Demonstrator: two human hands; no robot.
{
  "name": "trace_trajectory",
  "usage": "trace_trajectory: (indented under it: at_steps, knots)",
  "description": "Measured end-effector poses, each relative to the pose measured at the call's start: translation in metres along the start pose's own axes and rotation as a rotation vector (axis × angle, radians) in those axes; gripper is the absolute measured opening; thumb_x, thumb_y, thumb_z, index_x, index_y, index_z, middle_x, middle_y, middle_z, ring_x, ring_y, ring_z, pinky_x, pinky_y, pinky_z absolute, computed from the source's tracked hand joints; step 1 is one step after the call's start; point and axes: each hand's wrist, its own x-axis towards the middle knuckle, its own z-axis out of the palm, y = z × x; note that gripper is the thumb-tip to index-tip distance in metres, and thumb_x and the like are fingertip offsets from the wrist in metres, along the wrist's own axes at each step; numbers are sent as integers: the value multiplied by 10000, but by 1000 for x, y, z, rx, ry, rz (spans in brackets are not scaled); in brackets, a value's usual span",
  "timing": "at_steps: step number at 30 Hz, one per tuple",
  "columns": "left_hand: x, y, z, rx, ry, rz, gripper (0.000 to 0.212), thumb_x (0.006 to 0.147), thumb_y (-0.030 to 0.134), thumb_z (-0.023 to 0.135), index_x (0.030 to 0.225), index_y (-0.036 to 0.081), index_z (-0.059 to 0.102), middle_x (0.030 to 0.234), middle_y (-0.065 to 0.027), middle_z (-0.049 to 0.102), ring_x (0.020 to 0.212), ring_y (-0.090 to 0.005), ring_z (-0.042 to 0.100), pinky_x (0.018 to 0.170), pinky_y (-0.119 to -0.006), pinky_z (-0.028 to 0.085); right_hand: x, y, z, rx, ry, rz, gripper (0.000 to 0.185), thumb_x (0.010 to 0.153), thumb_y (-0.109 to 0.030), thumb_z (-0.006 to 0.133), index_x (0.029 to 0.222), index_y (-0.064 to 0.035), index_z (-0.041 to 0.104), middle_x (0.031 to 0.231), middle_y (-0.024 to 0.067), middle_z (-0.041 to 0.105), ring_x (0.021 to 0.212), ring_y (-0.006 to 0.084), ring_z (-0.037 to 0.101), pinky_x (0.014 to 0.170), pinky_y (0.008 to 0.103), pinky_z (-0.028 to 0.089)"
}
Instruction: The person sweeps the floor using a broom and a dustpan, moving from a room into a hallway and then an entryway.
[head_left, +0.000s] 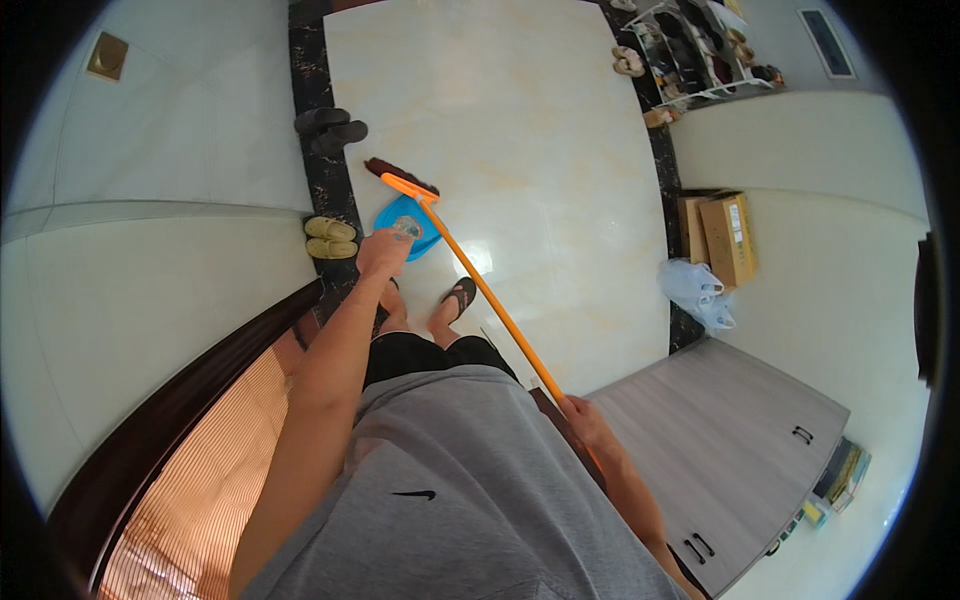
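My right hand (583, 421) is closed around the orange handle of a broom (491, 300), which slants up and left to its orange head and dark reddish-brown bristles. Over a blue basin-like container (386, 215) on the floor, my left hand (387, 251) grips a small clear item (407, 226), perhaps crumpled plastic; its kind cannot be told for sure. The broom head lies just beyond the container, and its handle passes over the container's right edge. What the container holds is mostly hidden by my left hand.
Dark slippers (330, 131) and yellow-green clogs (331, 238) line the left wall. At right are cardboard boxes (725, 236), a pale plastic bag (694, 292) and a shoe rack (694, 56). A grey wooden cabinet (720, 450) stands at lower right, a dark-framed door (195, 405) at lower left.
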Motion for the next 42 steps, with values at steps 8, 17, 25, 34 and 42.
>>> trace_trajectory:
  at_steps: [8,17,25,34,42]
  knots:
    - [-8,2,-11,-51,-108,-17,419,869,351,624,1214,113,633,848,-77,719,617,-192,694,595,-318,578,1,-18,6,241,-252,272,416,995,-427,489,977,-39,638,595,53,544,408,121,481,382,289,391]
    - [-8,-51,16,-68,-16,79,242,802,301,620,964,173,745,903,-129,719,757,-297,708,698,-376,571,70,22,-32,-161,222,-59,403,996,-400,461,975,-19,591,682,235,603,617,396,631,562,486,479]
    - [-32,-41,41,93,70,60,298,790,366,626,1029,228,738,1122,-118,687,1022,-342,649,881,-423,531,165,9,-58,-321,284,36,391,1002,-323,403,929,20,577,720,228,658,586,367,660,522,477,541]
    - [-39,-24,50,108,-13,40,353,821,376,590,1098,193,709,1167,-120,670,1097,-317,620,916,-426,520,14,43,0,225,-42,215,420,1020,-387,420,901,-14,571,489,73,486,359,161,480,333,317,379]
    - [-33,-27,55,102,10,25,323,827,379,594,1059,192,718,1120,-114,688,1052,-335,638,904,-427,523,-63,49,23,574,-237,443,378,1031,-378,399,1049,-56,597,567,53,491,373,137,423,361,304,361]
